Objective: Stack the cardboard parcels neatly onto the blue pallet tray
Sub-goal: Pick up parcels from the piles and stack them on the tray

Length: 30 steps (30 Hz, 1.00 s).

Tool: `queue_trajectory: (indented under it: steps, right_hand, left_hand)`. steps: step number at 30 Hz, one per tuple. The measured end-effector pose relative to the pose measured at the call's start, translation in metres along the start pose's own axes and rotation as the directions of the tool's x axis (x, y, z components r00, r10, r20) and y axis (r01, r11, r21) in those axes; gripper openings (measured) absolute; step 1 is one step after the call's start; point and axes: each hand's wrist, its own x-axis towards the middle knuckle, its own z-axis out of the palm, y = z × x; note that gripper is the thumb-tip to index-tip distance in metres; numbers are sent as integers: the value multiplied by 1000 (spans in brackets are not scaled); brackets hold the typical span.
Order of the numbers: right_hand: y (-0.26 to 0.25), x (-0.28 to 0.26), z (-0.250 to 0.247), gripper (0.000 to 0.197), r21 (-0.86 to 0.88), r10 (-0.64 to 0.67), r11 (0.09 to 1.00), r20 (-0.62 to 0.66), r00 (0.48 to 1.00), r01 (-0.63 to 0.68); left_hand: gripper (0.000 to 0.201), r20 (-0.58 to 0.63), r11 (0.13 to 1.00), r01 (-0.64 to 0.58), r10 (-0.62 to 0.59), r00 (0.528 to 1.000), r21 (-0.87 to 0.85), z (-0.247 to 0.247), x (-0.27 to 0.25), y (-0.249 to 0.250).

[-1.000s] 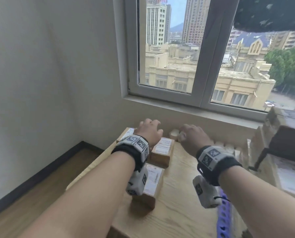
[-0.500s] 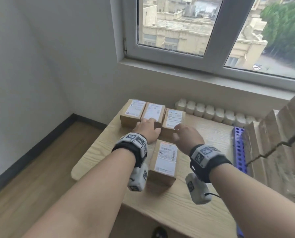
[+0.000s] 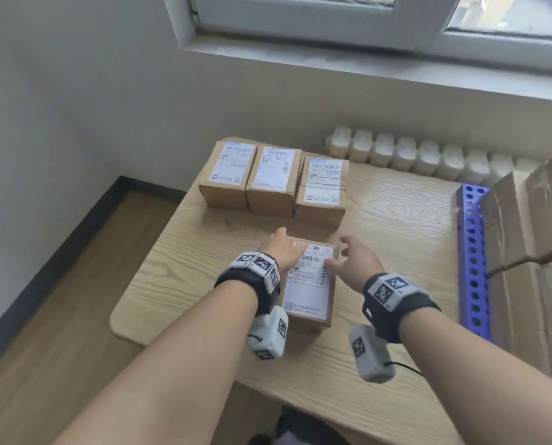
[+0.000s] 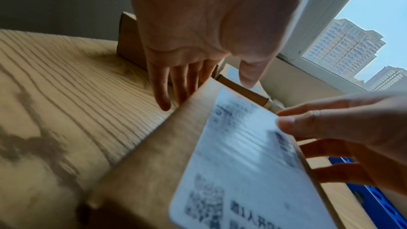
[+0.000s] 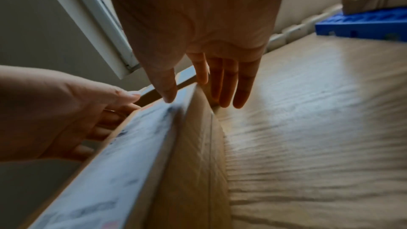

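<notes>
Wood-grain bench [image 3: 396,226] under the window, wall close on the left. Nearest parcel [image 3: 310,284] lies flat on the bench, label up, between my two hands. Left hand [image 3: 279,250] at its left edge, fingers [image 4: 163,90] straight down the side, thumb over the top; grip spread, not closed. Right hand [image 3: 354,261] at its right edge, fingers [image 5: 240,84] straight and apart, thumb on the label. Three more parcels [image 3: 274,179] in a row behind. Blue pallet tray [image 3: 472,261] well right, already carrying large cartons [image 3: 525,252].
</notes>
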Motion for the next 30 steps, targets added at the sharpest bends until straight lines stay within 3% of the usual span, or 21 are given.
queue_trajectory:
  steps: [3,9,13,18,20,23,25,30]
  right_hand:
    - [15,8,7,61,173,54,983,68,996,-65]
    - [34,14,20,54,441,74,884,189,979,-152]
    - [35,14,20,54,481,108,849,249,963,-219]
    - [34,9,25,59,545,124,792,297,947,-274]
    - [33,3,24,60,585,128,760,291,948,-282]
    - [34,-5,20,60,616,122,746,245,962,-252]
    - [36,-13,19,64,639,121,736,203,972,-225]
    - [49,-46,16,89,698,149,698,81,985,-163]
  left_hand:
    - [75,12,998,15,-14,1000,-55,10,11,-4]
    - [54,112,889,129,-88,990,-438,25,24,-30]
    - [47,135,876,150,-99,986,-458,23,27,-30]
    - [56,97,845,155,-122,988,-512,31,23,-34]
    - [57,108,817,149,-106,988,-557,30,16,-33]
    - [106,108,783,157,-115,988,-602,33,18,-38]
    - [123,124,780,138,-79,989,-610,41,24,-46]
    - [98,131,798,62,21,991,-600,42,-29,-29]
